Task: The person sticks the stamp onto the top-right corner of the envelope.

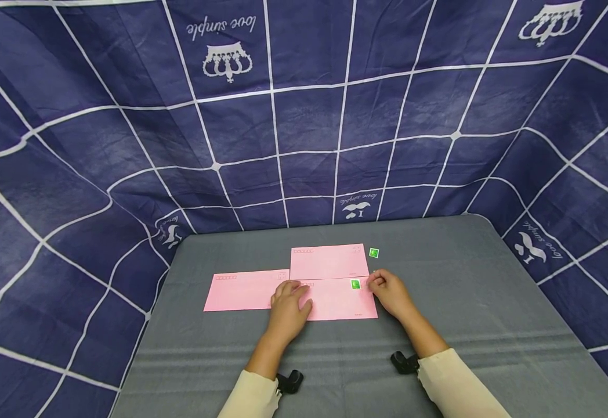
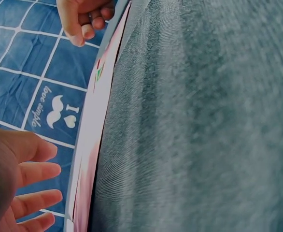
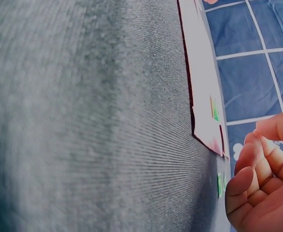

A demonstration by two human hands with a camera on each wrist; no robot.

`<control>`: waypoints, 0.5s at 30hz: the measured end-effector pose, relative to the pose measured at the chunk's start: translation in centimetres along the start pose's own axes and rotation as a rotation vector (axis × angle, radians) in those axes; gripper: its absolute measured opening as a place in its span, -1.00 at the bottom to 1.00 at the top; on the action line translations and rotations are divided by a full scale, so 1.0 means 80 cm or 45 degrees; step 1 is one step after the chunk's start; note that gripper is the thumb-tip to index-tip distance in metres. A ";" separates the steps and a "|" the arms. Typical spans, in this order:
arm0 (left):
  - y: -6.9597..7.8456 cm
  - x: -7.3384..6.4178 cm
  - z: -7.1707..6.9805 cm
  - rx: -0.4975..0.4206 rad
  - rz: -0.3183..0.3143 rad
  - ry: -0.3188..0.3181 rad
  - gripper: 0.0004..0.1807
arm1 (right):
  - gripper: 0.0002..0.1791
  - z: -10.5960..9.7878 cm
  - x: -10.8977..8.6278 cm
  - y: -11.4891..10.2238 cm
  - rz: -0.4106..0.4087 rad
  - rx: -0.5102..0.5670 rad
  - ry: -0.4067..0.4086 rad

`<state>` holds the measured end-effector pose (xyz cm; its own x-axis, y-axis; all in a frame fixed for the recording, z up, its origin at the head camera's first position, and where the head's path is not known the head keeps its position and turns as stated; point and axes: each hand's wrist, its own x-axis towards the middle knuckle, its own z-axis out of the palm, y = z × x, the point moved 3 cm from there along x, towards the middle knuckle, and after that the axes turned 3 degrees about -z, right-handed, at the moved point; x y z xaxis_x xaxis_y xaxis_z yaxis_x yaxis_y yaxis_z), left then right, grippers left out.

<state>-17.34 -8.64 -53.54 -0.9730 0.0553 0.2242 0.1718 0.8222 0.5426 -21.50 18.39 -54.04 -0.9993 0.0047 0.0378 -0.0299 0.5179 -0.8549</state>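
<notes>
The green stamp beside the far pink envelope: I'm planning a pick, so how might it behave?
The green stamp is tiny beside the pink envelope, so probably very light. It lies flat on the gray surface, so it would likely slide rather than roll. It shows no clear thickness, so it may bend when pinched.

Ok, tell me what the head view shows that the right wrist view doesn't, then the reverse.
Only the head view shows the layout of all three envelopes, both sleeves, the black wrist devices and the crown prints on the backdrop.

Only the right wrist view shows the palm side of the right grip.

Both show that grip, some pink envelope, two green stamps, one on an envelope and one off it, plus the grey table and blue backdrop.
</notes>
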 end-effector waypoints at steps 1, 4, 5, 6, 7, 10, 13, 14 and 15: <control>0.000 0.000 -0.001 -0.004 0.001 0.005 -0.61 | -0.93 -0.001 0.000 0.000 -0.004 -0.001 0.000; -0.002 0.001 -0.005 -0.011 -0.010 0.012 -0.59 | -0.92 -0.004 0.000 0.000 -0.008 -0.002 0.013; -0.002 0.001 -0.006 -0.019 -0.018 0.007 -0.58 | -0.92 -0.005 0.000 0.001 -0.008 -0.005 0.016; -0.003 0.001 -0.007 -0.017 -0.021 0.011 -0.58 | -0.91 -0.006 0.000 0.001 -0.005 -0.005 0.018; -0.004 0.001 -0.009 -0.022 -0.028 0.011 -0.58 | -0.91 -0.007 0.000 0.001 -0.003 -0.008 0.020; -0.007 0.001 -0.012 -0.032 -0.050 0.012 -0.57 | -0.91 -0.009 -0.001 0.003 0.009 -0.014 0.022; -0.011 0.000 -0.015 -0.040 -0.072 0.018 -0.57 | -0.91 -0.010 -0.002 0.004 0.015 -0.019 0.022; -0.013 0.000 -0.016 -0.043 -0.079 0.022 -0.56 | -0.91 -0.011 -0.002 0.005 0.017 -0.019 0.023; -0.014 -0.001 -0.017 -0.043 -0.085 0.027 -0.56 | -0.91 -0.011 -0.003 0.005 0.017 -0.019 0.023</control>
<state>-17.25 -10.32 -53.10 -0.9790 -0.0112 0.2034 0.1121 0.8041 0.5838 -21.28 19.38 -53.94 -0.9990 0.0275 0.0358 -0.0158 0.5303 -0.8477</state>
